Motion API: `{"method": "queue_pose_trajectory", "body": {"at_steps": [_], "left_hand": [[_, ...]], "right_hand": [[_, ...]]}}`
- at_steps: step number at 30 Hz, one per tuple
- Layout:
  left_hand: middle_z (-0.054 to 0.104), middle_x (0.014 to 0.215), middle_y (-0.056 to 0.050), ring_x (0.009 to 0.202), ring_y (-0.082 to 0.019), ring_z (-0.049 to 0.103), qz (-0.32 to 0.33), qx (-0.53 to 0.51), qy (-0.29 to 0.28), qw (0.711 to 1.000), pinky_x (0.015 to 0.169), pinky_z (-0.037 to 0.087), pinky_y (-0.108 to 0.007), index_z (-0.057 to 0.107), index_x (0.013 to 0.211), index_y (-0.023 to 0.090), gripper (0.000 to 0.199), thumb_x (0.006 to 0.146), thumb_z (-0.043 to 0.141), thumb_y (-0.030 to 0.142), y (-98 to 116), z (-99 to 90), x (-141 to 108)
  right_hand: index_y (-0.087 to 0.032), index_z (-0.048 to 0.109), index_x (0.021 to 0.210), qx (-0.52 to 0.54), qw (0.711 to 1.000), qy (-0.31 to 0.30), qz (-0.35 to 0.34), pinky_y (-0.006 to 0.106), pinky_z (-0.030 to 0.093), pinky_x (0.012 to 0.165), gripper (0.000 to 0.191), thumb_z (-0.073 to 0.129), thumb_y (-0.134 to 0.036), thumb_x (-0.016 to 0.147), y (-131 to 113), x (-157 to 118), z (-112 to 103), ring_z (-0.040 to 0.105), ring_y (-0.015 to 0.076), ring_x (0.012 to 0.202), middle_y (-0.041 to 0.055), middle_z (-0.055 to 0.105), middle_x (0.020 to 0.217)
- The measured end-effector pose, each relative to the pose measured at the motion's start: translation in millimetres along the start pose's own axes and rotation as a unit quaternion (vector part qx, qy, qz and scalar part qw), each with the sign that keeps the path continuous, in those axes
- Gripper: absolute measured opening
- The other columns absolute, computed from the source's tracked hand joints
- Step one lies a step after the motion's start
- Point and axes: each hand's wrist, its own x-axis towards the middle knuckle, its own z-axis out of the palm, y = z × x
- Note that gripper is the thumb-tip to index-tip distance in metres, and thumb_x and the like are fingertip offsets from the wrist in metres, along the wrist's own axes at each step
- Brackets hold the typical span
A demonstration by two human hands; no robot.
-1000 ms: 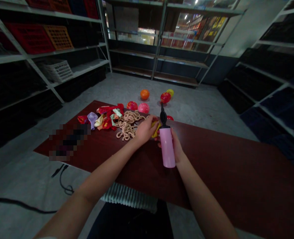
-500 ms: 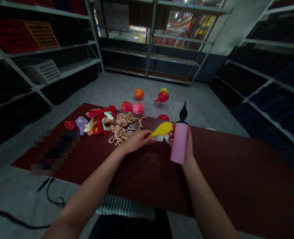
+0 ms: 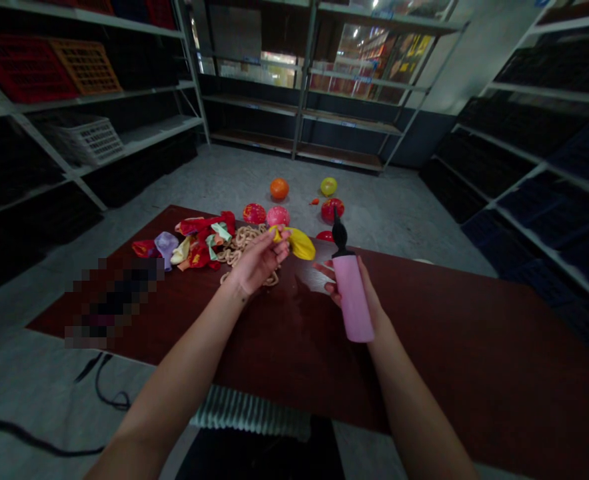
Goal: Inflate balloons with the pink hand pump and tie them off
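Note:
Pinched in the fingers of my left hand (image 3: 262, 260) is a limp yellow balloon (image 3: 300, 244), its body hanging out to the right. My right hand (image 3: 367, 287) is wrapped round a pink balloon pump (image 3: 353, 297), which stands nearly upright with its black nozzle up and tilted slightly left. Balloon and nozzle are apart. Behind my left hand lies a heap of beige twisted cords (image 3: 239, 241), partly hidden by it. Farther left is a pile of uninflated balloons (image 3: 197, 247) in red, purple, cream and mint.
The dark red-brown table (image 3: 454, 333) spans the front. On the floor beyond are inflated balloons, among them an orange balloon (image 3: 279, 189) and a yellow-green balloon (image 3: 328, 186). Shelving (image 3: 302, 113) with crates surrounds the floor. A black cable (image 3: 34, 440) lies at lower left.
My left hand has moved left and up with the yellow balloon, turning palm up, away from my right hand. The pump has tilted left. On the floor, a red balloon has shifted nearer.

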Motion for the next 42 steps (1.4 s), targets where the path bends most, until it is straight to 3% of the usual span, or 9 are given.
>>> {"method": "queue_pose_trajectory", "body": {"at_steps": [3, 6, 9, 12, 17, 28, 42], "left_hand": [[0.068, 0.135, -0.007, 0.114, -0.017, 0.069, 0.088, 0.009, 0.098, 0.991, 0.100, 0.056, -0.028, 0.070, 0.116, 0.021, 0.022, 0.107, 0.050, 0.028, 8.9, -18.1, 12.6], [0.062, 0.146, -0.005, 0.128, -0.017, 0.062, 0.124, 0.037, 0.147, 0.981, 0.104, 0.053, -0.027, 0.067, 0.124, 0.023, 0.027, 0.109, 0.045, 0.028, 11.9, -28.7, 18.9], [0.063, 0.144, -0.005, 0.126, -0.017, 0.064, 0.112, 0.045, 0.170, 0.978, 0.098, 0.055, -0.026, 0.067, 0.124, 0.023, 0.026, 0.110, 0.045, 0.029, 7.2, -27.0, 19.4], [0.071, 0.130, -0.008, 0.109, -0.015, 0.071, 0.079, -0.023, 0.179, 0.980, 0.086, 0.057, -0.022, 0.070, 0.115, 0.019, 0.021, 0.108, 0.051, 0.024, 0.3, -16.9, 17.4], [0.078, 0.106, -0.007, 0.083, -0.011, 0.073, 0.038, -0.099, 0.189, 0.976, 0.072, 0.055, -0.020, 0.073, 0.104, 0.015, 0.020, 0.107, 0.053, 0.016, -1.4, -3.7, 15.1], [0.079, 0.099, -0.008, 0.079, -0.012, 0.074, 0.046, -0.073, 0.159, 0.984, 0.068, 0.054, -0.019, 0.074, 0.100, 0.015, 0.023, 0.108, 0.053, 0.019, -4.8, -1.2, 16.1], [0.078, 0.092, -0.006, 0.077, -0.014, 0.072, 0.057, -0.002, 0.119, 0.991, 0.068, 0.055, -0.021, 0.074, 0.092, 0.015, 0.013, 0.096, 0.072, 0.027, -15.3, 0.8, 13.8]], "right_hand": [[-0.021, 0.071, 0.108, -0.044, 0.998, -0.036, 0.005, 0.018, 0.048, 0.043, 0.059, 0.043, -0.072, 0.095, 4.8, -2.5, 6.2, 0.060, 0.0080, 0.055, 0.0096, 0.075, 0.122], [-0.020, 0.071, 0.111, -0.073, 0.994, -0.077, 0.024, 0.021, 0.049, 0.044, 0.060, 0.044, -0.071, 0.096, 12.7, -3.5, 10.4, 0.059, 0.0085, 0.050, 0.0097, 0.077, 0.115], [-0.018, 0.071, 0.112, -0.080, 0.986, -0.128, 0.075, 0.022, 0.051, 0.045, 0.062, 0.044, -0.071, 0.096, 21.5, -4.1, 14.1, 0.064, 0.0109, 0.052, 0.0106, 0.078, 0.111], [-0.016, 0.071, 0.113, -0.078, 0.976, -0.159, 0.123, 0.022, 0.052, 0.046, 0.063, 0.042, -0.070, 0.098, 28.2, -5.1, 17.9, 0.067, 0.0121, 0.055, 0.0124, 0.078, 0.110], [-0.013, 0.072, 0.115, -0.079, 0.970, -0.177, 0.148, 0.021, 0.053, 0.047, 0.065, 0.041, -0.068, 0.100, 32.0, -7.4, 22.1, 0.069, 0.0124, 0.056, 0.0127, 0.078, 0.107], [-0.013, 0.072, 0.113, -0.093, 0.968, -0.182, 0.147, 0.023, 0.055, 0.049, 0.064, 0.042, -0.067, 0.100, 32.5, -7.8, 26.6, 0.068, 0.0124, 0.056, 0.0107, 0.078, 0.100], [-0.014, 0.073, 0.112, -0.090, 0.972, -0.164, 0.145, 0.023, 0.054, 0.049, 0.064, 0.047, -0.069, 0.097, 32.2, -7.8, 26.7, 0.068, 0.0124, 0.055, 0.0087, 0.078, 0.096]]}}
